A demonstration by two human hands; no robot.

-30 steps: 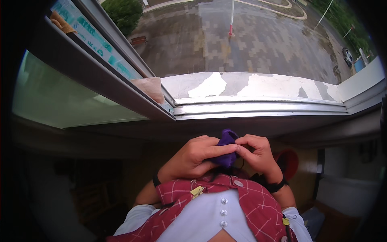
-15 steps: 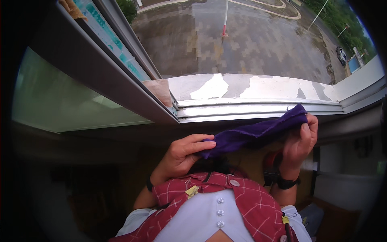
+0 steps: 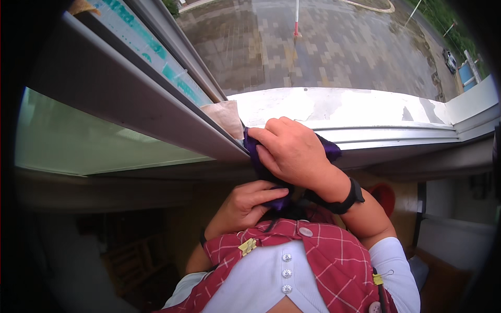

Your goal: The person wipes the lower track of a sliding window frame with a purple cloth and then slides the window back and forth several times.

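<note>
A dark purple cloth (image 3: 330, 149) hangs between my hands at an open sliding window. My right hand (image 3: 295, 151) presses part of it at the left end of the metal window track (image 3: 391, 134), beside the sash frame (image 3: 151, 104); its fingers are bent over the fabric. Lower down, close to my apron, my left hand (image 3: 245, 206) pinches the other end between thumb and fingers. The fabric's middle stretch is partly covered by the right hand.
A peeling white outer sill (image 3: 355, 101) runs beyond the track, with wet paving (image 3: 329, 52) far below. A beige patch (image 3: 224, 117) sits at the sash corner. Frosted glass (image 3: 94, 138) is on the left, and a red round object (image 3: 382, 198) lies below on the right.
My right hand has swung left and forward with its end of the cloth, from the right side to the track's left end. My left hand stays low, still holding its end.
</note>
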